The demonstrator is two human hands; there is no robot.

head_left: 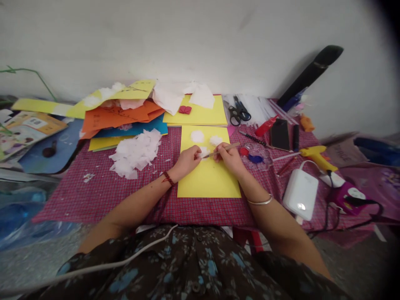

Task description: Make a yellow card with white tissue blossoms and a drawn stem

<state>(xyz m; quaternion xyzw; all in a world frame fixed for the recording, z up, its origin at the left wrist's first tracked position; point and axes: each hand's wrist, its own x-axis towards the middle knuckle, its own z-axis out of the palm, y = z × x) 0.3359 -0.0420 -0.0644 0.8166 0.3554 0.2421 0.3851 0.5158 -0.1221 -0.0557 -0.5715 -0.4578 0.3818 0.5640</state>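
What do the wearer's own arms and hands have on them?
Both hands are bare, with no gloves. A dark reddish braided bracelet circles the left wrist; a plain silvery bangle rings the right forearm. The short sleeves are dark brown with blue and pale floral print.

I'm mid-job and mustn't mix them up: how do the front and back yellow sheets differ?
The front sheet lies lengthwise to the person, the back sheet crosswise.
The front sheet bears white tufts; the back sheet bears a red piece and white tissue.
Both hands are over the front sheet, none over the back sheet.
Both are yellow.
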